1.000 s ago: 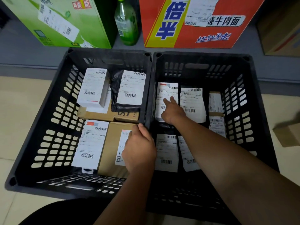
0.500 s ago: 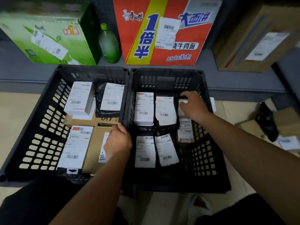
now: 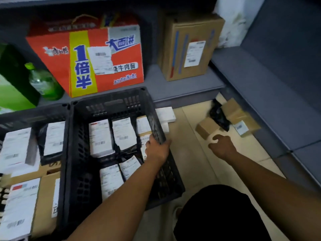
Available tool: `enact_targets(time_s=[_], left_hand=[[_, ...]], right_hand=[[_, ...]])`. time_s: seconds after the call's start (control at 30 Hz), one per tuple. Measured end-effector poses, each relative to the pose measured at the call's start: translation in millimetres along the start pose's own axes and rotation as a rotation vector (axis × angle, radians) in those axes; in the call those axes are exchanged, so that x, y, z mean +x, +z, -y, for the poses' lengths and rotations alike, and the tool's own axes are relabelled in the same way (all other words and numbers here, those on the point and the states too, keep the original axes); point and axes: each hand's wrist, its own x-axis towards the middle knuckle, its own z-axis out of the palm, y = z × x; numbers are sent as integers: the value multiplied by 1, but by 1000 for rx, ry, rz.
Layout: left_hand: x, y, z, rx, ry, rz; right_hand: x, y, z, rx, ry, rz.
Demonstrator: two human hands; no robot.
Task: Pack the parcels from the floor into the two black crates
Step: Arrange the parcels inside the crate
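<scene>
Parcels [image 3: 100, 138] bearing white shipping labels lie face-up in the right crate [image 3: 112, 104], a black slotted bin standing on the pale tiled floor [image 3: 191, 153]. Behind the right crate runs a low grey shelf [image 3: 182, 87]. On the shelf, directly behind the crate, stands a red-and-yellow instant-noodle carton [image 3: 107, 63] with a label of its own. Behind and to the right of the crate, a tall brown cardboard box [image 3: 191, 47] stands upright on the shelf. Behind and to the left are a green carton [image 3: 10, 94] and a green plastic bottle [image 3: 43, 84]. The left crate [image 3: 33, 113] sits against the right crate's left wall and also holds labelled packages, with white boxes lying over brown ones.

Just outside the right crate's right wall, a flat white parcel [image 3: 165, 113] lies on the floor. Well to the right of the crate, near the shelf's corner, three more lie unpacked: a labelled brown box [image 3: 239, 117], a black poly bag [image 3: 218, 117] and a small plain brown box [image 3: 205, 129].

The person's left grip [image 3: 157, 150] is clasped over the top edge of the right crate's right wall. The right grip [image 3: 221, 145], out to the right of the crate, holds nothing. Its fingers are loosely bent just beside the small plain brown box, and the motion blur hides whether they touch it.
</scene>
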Motion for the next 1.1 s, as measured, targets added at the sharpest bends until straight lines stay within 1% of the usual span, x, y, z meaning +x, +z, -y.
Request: enact_targets(time_s=[0.07, 0.13, 0.23, 0.3, 0.37, 0.47, 0.57, 0.63, 0.67, 0.77, 0.83, 0.93, 1.0, 1.03, 1.1], left_hand=[[18, 20, -14, -128, -81, -17], [33, 37, -18, -183, -129, -89], [45, 54, -14, -95, -149, -270], [48, 58, -10, -22, -131, -327], [48, 60, -8, 6, -114, -333], [46, 60, -9, -13, -112, -338], [45, 60, -9, -30, -103, -352], [44, 61, -9, -31, -101, -366], [44, 61, -9, -34, -103, -373], [44, 63, -9, -10, -112, -387], [45, 64, -8, -2, -107, -388], [47, 66, -5, 5, -92, -397], [49, 66, -4, -16, -90, -392], [50, 66, -4, -20, -95, -395], [50, 66, -4, -11, -107, -394]], right_hand=[[13, 15, -20, 25, 42, 52], [29, 31, -32, 57, 71, 98], [57, 52, -44, 111, 107, 134], [76, 66, -48, 119, 127, 148], [92, 79, -49, 128, 155, 158], [116, 93, -41, 127, 182, 155], [139, 102, -27, 117, 144, 135], [156, 102, -20, 122, 118, 88], [164, 100, -18, 95, 118, 68], [195, 91, -11, -94, 160, 49], [218, 88, -9, -162, 171, 43], [248, 89, -15, -264, 127, 136], [259, 94, -20, -328, 45, 194], [258, 100, -20, -327, 24, 181], [236, 118, -22, -289, 42, 95]])
